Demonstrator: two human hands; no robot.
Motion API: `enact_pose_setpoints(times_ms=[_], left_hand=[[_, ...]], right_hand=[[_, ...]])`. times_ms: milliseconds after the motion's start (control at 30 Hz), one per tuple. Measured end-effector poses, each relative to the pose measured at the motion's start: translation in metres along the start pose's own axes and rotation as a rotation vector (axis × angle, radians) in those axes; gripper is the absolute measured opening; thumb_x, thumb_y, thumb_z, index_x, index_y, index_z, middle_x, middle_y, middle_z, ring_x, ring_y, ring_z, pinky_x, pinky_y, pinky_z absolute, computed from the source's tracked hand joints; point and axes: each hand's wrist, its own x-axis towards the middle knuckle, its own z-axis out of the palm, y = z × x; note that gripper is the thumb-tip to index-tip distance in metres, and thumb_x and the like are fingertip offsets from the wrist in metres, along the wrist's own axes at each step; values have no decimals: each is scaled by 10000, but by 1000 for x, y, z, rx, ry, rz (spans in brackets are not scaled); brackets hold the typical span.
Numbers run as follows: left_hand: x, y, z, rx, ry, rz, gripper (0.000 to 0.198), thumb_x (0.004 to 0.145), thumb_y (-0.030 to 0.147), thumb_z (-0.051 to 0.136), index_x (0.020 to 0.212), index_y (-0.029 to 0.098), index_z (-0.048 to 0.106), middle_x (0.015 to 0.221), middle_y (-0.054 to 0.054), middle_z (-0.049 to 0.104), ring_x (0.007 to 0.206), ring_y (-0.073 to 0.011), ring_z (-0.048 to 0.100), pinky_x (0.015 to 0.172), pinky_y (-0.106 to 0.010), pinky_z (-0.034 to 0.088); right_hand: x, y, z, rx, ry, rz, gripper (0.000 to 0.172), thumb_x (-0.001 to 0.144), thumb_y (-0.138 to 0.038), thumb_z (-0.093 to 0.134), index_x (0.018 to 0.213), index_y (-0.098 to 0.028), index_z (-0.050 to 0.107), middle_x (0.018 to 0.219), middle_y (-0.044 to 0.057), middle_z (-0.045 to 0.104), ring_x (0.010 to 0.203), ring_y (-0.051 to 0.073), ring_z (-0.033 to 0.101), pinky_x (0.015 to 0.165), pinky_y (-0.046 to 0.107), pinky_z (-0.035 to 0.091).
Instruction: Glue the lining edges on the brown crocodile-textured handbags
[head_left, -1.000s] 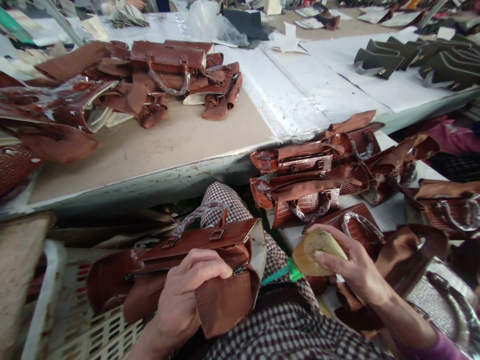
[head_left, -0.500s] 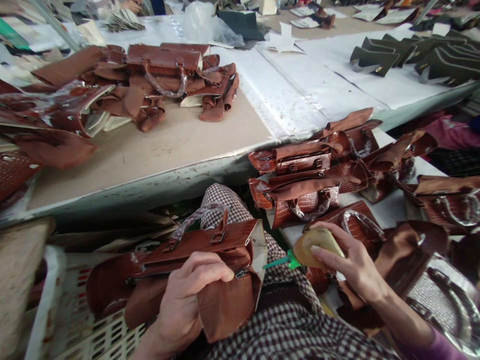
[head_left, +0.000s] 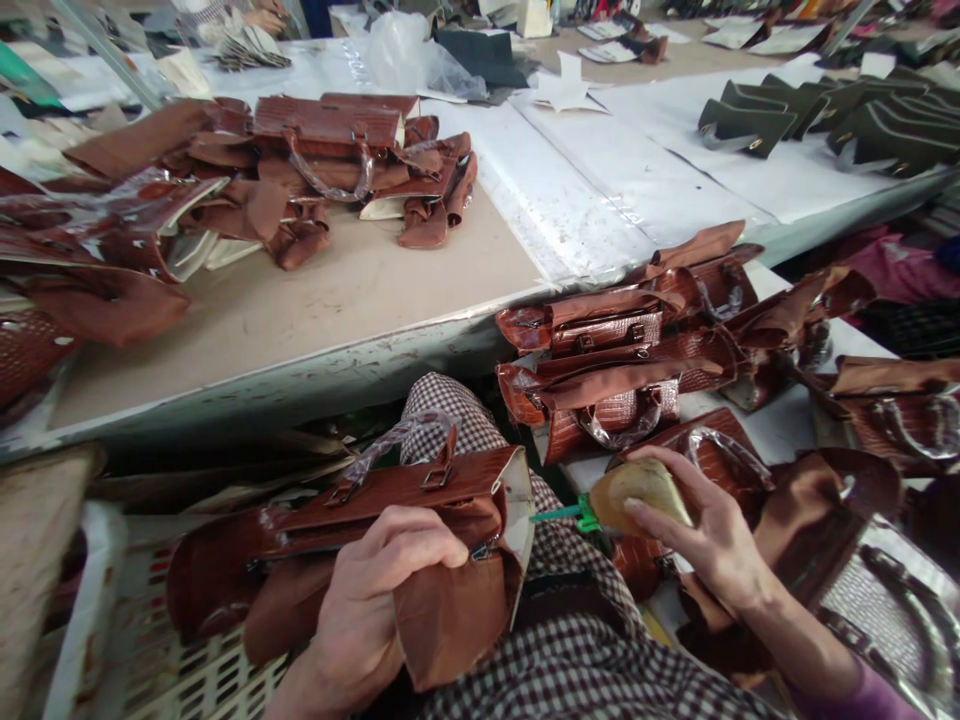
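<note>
A brown croc-pattern handbag [head_left: 360,520] lies across my lap over checked trousers, its handle wrapped in clear plastic. My left hand [head_left: 375,610] is closed around the bag's top edge and brown lining flap, thumb near the zip. My right hand [head_left: 705,535] grips a tan squeeze bottle [head_left: 637,495] with a green nozzle [head_left: 566,515] pointing left toward the bag's open end. The nozzle tip stands a short way from the pale inner edge of the bag.
Several more brown bags are piled on a low surface at right [head_left: 622,350] and on the beige worktable [head_left: 315,290] at upper left. Dark green bags [head_left: 825,110] line the far right. A white plastic crate [head_left: 150,660] sits at lower left.
My right hand with the bottle has shifted slightly left and up, bringing the green nozzle closer to the bag's end. The left hand keeps its hold.
</note>
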Motion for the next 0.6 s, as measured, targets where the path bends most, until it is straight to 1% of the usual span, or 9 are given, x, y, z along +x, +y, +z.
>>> enact_pose_setpoints(times_ms=[167, 233, 267, 333, 400, 433, 467, 533, 600], left_hand=[[2, 1, 1, 11, 47, 1, 68, 922, 247, 707, 978, 267, 740, 854, -7, 718, 749, -149, 703, 680, -201, 564], [2, 1, 1, 16, 51, 12, 75, 921, 233, 705, 984, 263, 734, 859, -2, 715, 760, -141, 699, 693, -191, 560], [3, 0, 1, 17, 47, 15, 76, 923, 233, 704, 989, 260, 731, 869, -1, 713, 768, -136, 698, 700, -186, 555], [4, -1, 0, 20, 25, 12, 77, 933, 243, 695, 1001, 254, 730, 894, -4, 709, 791, -131, 700, 718, -180, 548], [6, 1, -1, 17, 15, 17, 77, 954, 274, 677, 1006, 252, 729, 908, -7, 706, 805, -127, 701, 725, -174, 543], [7, 2, -1, 14, 22, 22, 79, 965, 286, 665, 1001, 252, 727, 905, -5, 704, 804, -124, 698, 727, -170, 542], [8, 4, -1, 12, 32, 29, 81, 975, 289, 653, 995, 253, 724, 895, 0, 702, 802, -121, 696, 728, -164, 541], [11, 7, -2, 15, 44, 30, 63, 975, 258, 649, 983, 260, 712, 877, 13, 698, 804, -115, 690, 739, -153, 541], [12, 8, -2, 35, 56, 22, 92, 951, 198, 666, 999, 271, 693, 885, 25, 691, 827, -116, 682, 773, -149, 545]], right_hand=[[1, 12, 0, -100, 65, -166, 402, 880, -435, 785, 1216, -270, 636, 1050, 44, 726, 851, 258, 708, 756, 349, 570], [-1, 12, -1, -104, 85, -199, 392, 857, -425, 806, 1190, -278, 659, 1056, 35, 725, 846, 249, 703, 769, 341, 563], [-3, 11, -2, -87, 84, -190, 392, 842, -419, 820, 1177, -279, 672, 1056, 32, 728, 849, 247, 701, 773, 335, 561], [-6, 8, -2, 3, 60, -107, 407, 811, -410, 849, 1162, -275, 694, 1019, 29, 739, 842, 244, 696, 760, 322, 565], [-9, 5, -2, 177, 17, 49, 437, 778, -414, 880, 1150, -258, 712, 942, 29, 740, 798, 233, 682, 702, 296, 573], [-10, 5, -1, 297, -4, 138, 453, 767, -423, 887, 1148, -247, 718, 909, 32, 734, 760, 220, 668, 647, 274, 569], [-11, 5, 0, 435, -26, 220, 465, 760, -438, 887, 1145, -233, 725, 876, 36, 723, 697, 199, 643, 570, 244, 550], [-14, 8, 1, 724, -77, 354, 465, 759, -463, 875, 1116, -194, 745, 796, 49, 698, 545, 142, 559, 414, 180, 458], [-16, 11, 4, 989, -120, 445, 454, 748, -459, 879, 1063, -153, 766, 747, 72, 689, 433, 90, 468, 323, 136, 368]])
